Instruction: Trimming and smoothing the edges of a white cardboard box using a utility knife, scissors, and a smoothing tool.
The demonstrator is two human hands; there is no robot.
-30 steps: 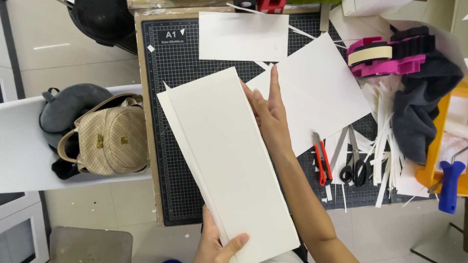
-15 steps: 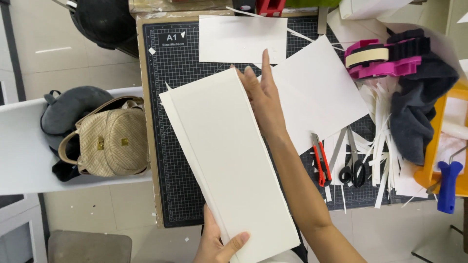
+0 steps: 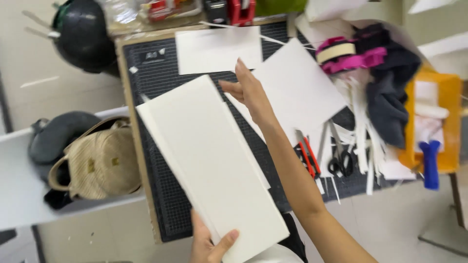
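At the near edge of the bench (image 3: 146, 209), lowest in view: left hand (image 3: 210, 243), thumb over the near end of a long white board (image 3: 212, 163), pinching it; a second white sheet lies close under it, edges slightly offset. Board runs slantwise from the near edge toward the far left corner, over a black gridded cutting mat (image 3: 161, 83) that covers most of the bench top.

Right of the board, mid-bench: right hand (image 3: 248, 90), fingers straight and together, thumb out, held beside the board's far end; whether it touches the board cannot be told. Forearm runs back toward the near right.

Right of the forearm: red-handled cutter (image 3: 308, 157), black-handled scissors (image 3: 340, 158), heap of white paper strips (image 3: 363, 131).

Beyond the right hand: large white sheet (image 3: 297, 90), tilted; farther on, smaller white sheet (image 3: 217, 48) near the far edge.

Right side, far: pink tape dispenser (image 3: 348, 56) with a cream roll, dark cloth (image 3: 392, 92), orange tray (image 3: 448, 107), blue-handled tool (image 3: 430, 163).

Left of the bench, on a pale shelf (image 3: 19, 204): woven beige bag (image 3: 95, 165), dark grey pouch (image 3: 58, 139). Far left corner: black helmet (image 3: 83, 34).
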